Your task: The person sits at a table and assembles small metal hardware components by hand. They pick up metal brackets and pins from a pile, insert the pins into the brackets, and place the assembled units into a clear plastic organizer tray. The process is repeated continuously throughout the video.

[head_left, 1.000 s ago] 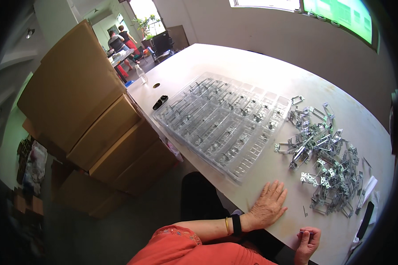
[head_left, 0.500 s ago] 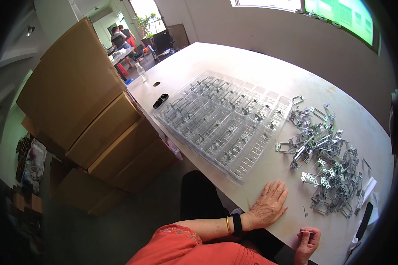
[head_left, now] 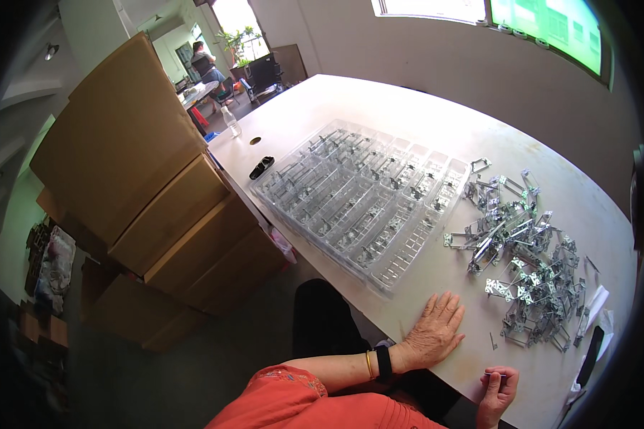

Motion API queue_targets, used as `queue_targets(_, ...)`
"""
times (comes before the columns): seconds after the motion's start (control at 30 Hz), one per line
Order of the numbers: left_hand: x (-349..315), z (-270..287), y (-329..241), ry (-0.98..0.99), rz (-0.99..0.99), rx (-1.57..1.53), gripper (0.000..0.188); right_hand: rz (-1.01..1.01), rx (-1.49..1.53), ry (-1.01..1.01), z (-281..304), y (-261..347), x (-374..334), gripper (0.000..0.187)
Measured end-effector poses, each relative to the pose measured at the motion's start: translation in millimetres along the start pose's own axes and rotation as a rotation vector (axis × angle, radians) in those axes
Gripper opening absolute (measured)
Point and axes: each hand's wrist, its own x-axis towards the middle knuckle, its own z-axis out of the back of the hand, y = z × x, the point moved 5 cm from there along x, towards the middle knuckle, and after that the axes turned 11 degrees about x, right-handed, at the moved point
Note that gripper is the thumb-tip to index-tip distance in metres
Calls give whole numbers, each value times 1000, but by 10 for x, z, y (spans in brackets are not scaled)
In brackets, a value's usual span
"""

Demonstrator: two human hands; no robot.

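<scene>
My left hand (head_left: 434,332) lies flat on the white table (head_left: 379,325) near its front edge, fingers slightly spread, holding nothing. My right hand (head_left: 499,395) is closed at the edge, thumb against curled fingers. A thin dark line shows at the fingers, too small to name. Beyond my hands lies a tangled heap of silvery metal brackets (head_left: 533,282). A small loose metal piece (head_left: 492,342) sits between the heap and my right hand. To the left of the heap is a clear plastic compartment tray (head_left: 386,284) with metal parts in its slots.
Large cardboard boxes (head_left: 122,136) are stacked left of the table. A black object (head_left: 262,167) and a clear bottle (head_left: 230,121) stand near the left edge. White paper (head_left: 598,307) and a black strip (head_left: 592,356) lie at the right. A person (head_left: 202,61) is far off.
Both hands stay where they were. The view has shifted slightly. In the far room, two figures were visible earlier; now I see one.
</scene>
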Motion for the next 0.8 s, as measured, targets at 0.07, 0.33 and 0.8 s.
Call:
queue_targets(0.07,0,21,-2,-2,-2,6,65,-2,-4,2,3,0,1,11)
queue_targets(0.33,-3,-11,5,7,1,-2,65,-20,-2,-22,-17,15,-5,11)
queue_targets(0.8,-6,-22,6,23,-1,10,64,-1,-16,-16,10,-35,6,12)
